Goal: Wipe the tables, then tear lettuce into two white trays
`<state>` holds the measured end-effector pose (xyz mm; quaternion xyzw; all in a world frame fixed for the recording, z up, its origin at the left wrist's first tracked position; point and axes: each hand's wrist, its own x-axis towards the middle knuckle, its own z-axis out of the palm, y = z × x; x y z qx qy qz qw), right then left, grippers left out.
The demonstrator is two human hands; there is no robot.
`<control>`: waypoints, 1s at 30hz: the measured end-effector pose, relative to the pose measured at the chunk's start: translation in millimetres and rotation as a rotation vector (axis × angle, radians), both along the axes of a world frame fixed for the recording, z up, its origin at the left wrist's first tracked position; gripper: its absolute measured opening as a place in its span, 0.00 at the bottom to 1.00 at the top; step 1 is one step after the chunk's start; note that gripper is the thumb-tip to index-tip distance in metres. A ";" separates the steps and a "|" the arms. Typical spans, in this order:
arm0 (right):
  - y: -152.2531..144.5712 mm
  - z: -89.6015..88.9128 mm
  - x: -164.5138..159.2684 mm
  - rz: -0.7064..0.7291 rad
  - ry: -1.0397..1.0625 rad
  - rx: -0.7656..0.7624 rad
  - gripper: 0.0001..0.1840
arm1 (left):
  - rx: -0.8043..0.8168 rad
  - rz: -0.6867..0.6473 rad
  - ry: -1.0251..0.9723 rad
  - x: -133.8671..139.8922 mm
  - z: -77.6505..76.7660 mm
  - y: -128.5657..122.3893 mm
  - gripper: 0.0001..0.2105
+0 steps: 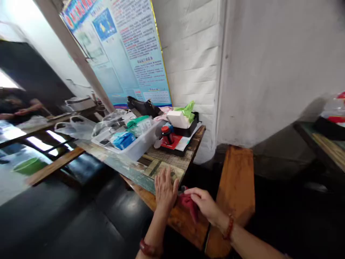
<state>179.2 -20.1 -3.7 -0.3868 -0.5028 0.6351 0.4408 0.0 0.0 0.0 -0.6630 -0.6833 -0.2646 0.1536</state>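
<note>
My left hand [165, 189] lies flat with fingers stretched out on the near corner of the wooden table [147, 181]. Just right of it, past the table's edge, my right hand [203, 201] is closed on a crumpled dark red cloth [190, 205]. The cloth hangs down over a wooden bench [185, 228]. Farther back on the table, a dark jar with a red lid [167, 135] stands on a red and white sheet. To its left is a clear plastic bin [140, 145] with a blue packet [123, 140] and a green-topped container [138, 124] in it.
A white box [178, 118] and a black bag [142, 107] sit at the table's back, below a blue poster [129, 54] on the wall. Another bench [235, 180] stands at right. At far left are a green basin [29, 166] and another person's arm [33, 106].
</note>
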 end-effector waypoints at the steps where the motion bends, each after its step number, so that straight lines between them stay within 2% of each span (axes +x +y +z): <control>1: 0.9 6.6 10.8 -0.024 0.038 -0.020 0.26 | -0.012 -0.025 0.011 1.8 -1.0 0.9 0.26; 4: 4.9 28.6 35.5 -0.079 0.104 -0.012 0.24 | -0.004 -0.087 -0.008 3.9 -1.7 4.8 0.27; 6: 11.4 45.3 42.0 -0.083 0.113 0.047 0.22 | 0.042 -0.106 -0.064 1.1 0.9 8.4 0.26; 9: 31.0 67.3 37.1 -0.059 0.043 0.195 0.21 | 0.133 -0.079 -0.181 -6.8 5.8 10.3 0.23; 12: 61.5 72.5 15.3 -0.067 -0.136 0.446 0.21 | 0.186 -0.025 -0.229 -12.2 4.2 6.1 0.20; 14: 82.3 62.1 -8.1 -0.051 -0.324 0.653 0.21 | 0.224 0.040 -0.253 -12.8 -1.9 3.2 0.20; 16: 96.3 43.3 -33.8 0.014 -0.562 0.819 0.21 | 0.275 0.104 -0.298 -12.0 -9.8 1.6 0.20; 18: 99.5 22.3 -54.9 0.073 -0.784 0.916 0.23 | 0.293 0.123 -0.343 -10.9 -16.6 0.8 0.22; 20: 91.6 4.3 -66.9 0.126 -0.902 1.006 0.24 | 0.285 0.122 -0.390 -10.2 -20.6 -0.3 0.23; 23: 66.6 -14.6 -67.7 0.265 -0.877 1.125 0.26 | 0.293 0.138 -0.469 -9.7 -21.8 -3.5 0.22; 26: 46.6 -28.5 -57.1 0.347 -0.817 1.165 0.27 | 0.315 0.153 -0.523 -7.6 -20.9 -8.6 0.22; 28: 48.9 -35.5 -51.5 0.382 -0.804 1.172 0.26 | 0.298 0.151 -0.536 -5.2 -21.0 -12.0 0.22; 30: 66.5 -38.8 -53.4 0.413 -0.798 1.185 0.24 | 0.272 0.155 -0.534 -2.8 -21.6 -14.6 0.22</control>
